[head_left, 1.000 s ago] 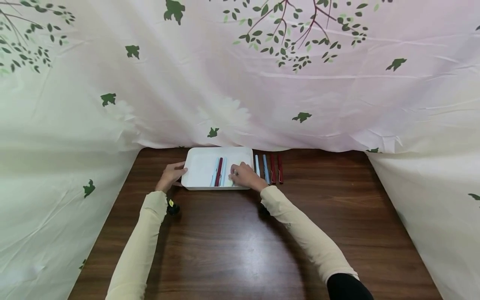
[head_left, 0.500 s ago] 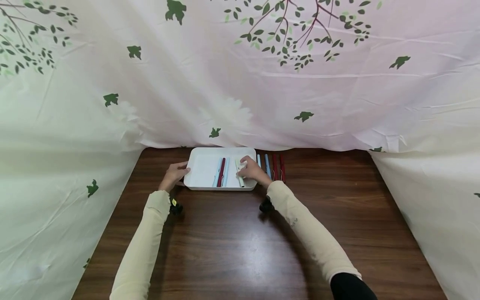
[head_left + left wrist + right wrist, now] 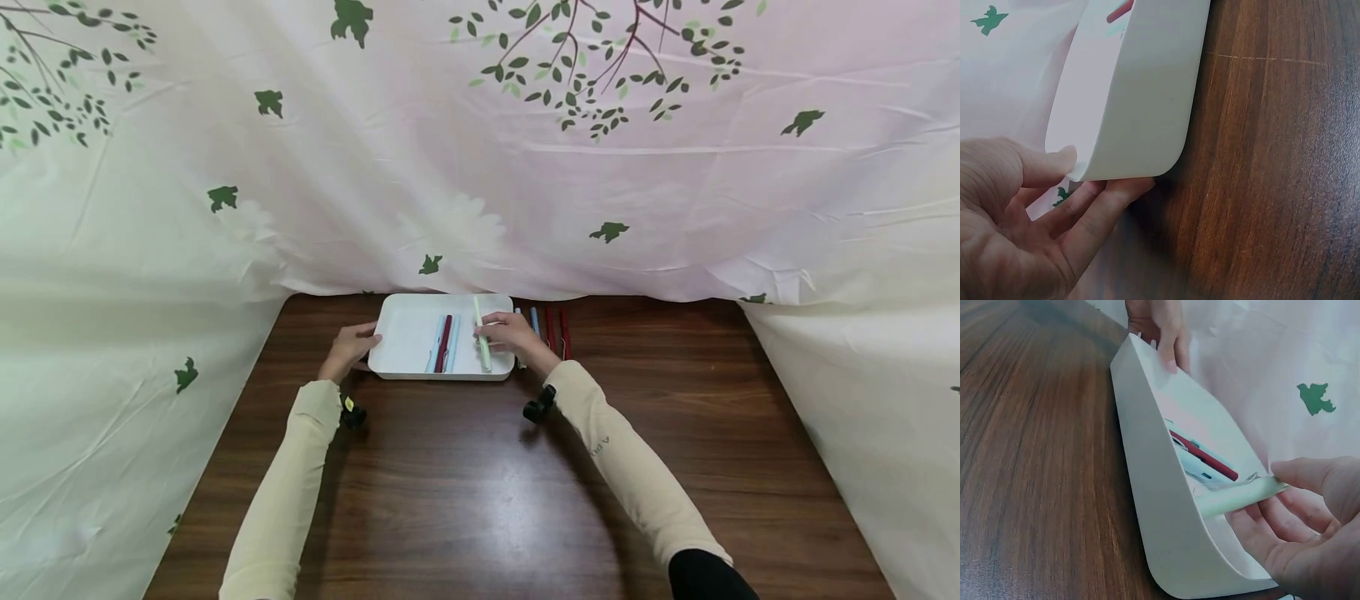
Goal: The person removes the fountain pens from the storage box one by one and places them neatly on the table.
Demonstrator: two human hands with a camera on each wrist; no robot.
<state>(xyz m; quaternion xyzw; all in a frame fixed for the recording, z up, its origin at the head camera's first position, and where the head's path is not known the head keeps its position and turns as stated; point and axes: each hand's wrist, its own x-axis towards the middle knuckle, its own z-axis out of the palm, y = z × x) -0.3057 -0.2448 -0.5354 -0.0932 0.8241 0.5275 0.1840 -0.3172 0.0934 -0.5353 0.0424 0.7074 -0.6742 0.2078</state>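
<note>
My left hand (image 3: 348,350) grips the left end of a white tray (image 3: 401,337), thumb on the rim and fingers against the outer wall, as the left wrist view shows. Over the tray's right part, my right hand (image 3: 510,332) pinches a light green pen (image 3: 1241,497) between thumb and fingers. That pen slants above the tray floor in the right wrist view. Inside the tray, a dark red pen (image 3: 444,343) lies between two light blue pens (image 3: 434,346), all side by side. My right hand partly hides the pens just outside the tray's right end.
To the right of the tray, two dark red pens (image 3: 565,333) lie on the brown wooden table (image 3: 675,400), with a blue pen (image 3: 535,321) and a paler one (image 3: 518,313) beside them. A patterned cloth (image 3: 525,200) hangs behind the table's far edge.
My right hand has shifted right across the tray with the light green pen, which now shows more fully and stands higher. My left hand keeps its hold on the tray.
</note>
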